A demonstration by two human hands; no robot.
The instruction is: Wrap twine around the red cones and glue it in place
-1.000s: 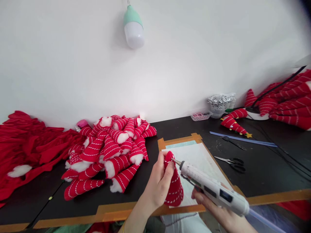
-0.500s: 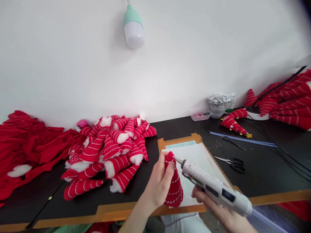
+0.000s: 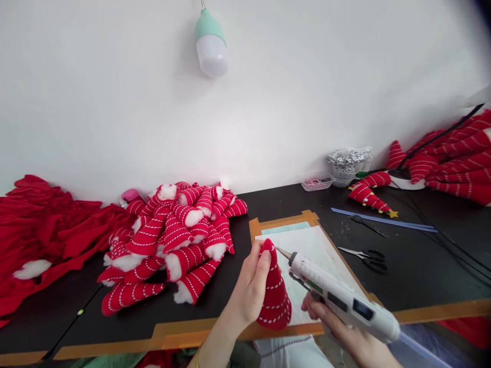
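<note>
A red cone-shaped cloth piece with white dashed stitching (image 3: 275, 299) stands tip-up above the table's front edge. My left hand (image 3: 251, 281) is closed around its upper left side, thumb near the tip. White and grey, the glue gun (image 3: 341, 296) lies slantwise in my right hand (image 3: 337, 327), whose fingers wrap its handle from below. Its metal nozzle points up and left, right beside the cone's tip; whether they touch is hard to tell. Part of the right palm is hidden by the gun.
Stuffed striped cones (image 3: 172, 235) are heaped left of centre, beside red cloth (image 3: 76, 230). A taped white sheet (image 3: 318, 250) lies under my hands. Scissors (image 3: 368, 258), blue glue sticks (image 3: 383, 220), a decorated cone (image 3: 368, 197) and clear tubs (image 3: 343, 168) are at the right.
The cone has tilted slightly, its base shifting right. My left thumb has moved left on the cloth, and the glue gun has moved slightly right.
</note>
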